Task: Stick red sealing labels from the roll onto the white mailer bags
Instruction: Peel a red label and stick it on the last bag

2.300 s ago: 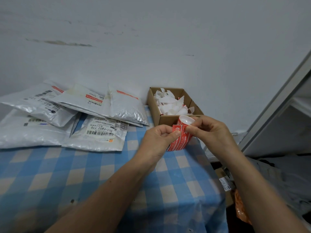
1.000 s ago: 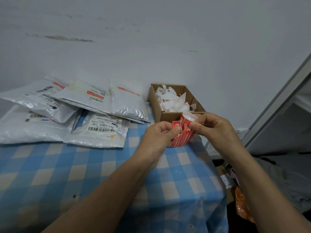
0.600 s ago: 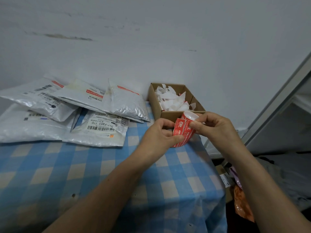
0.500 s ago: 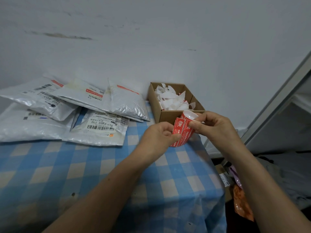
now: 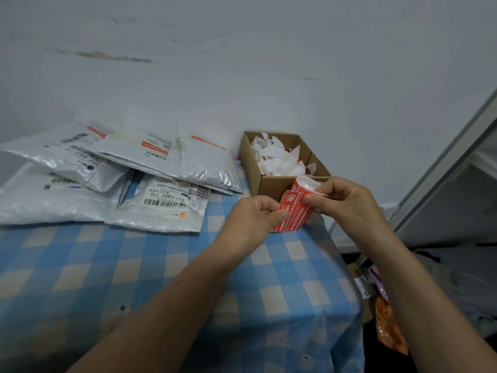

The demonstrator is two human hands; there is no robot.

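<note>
Both hands pinch the roll of red labels, left hand peeling one while right hand steadies, next presumably pressing it onto a mailer bag.

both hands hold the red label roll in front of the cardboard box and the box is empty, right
Not empty: the head view shows white paper scraps piled in the box. The rest holds: the left hand and right hand both hold the roll in front of it.
</note>
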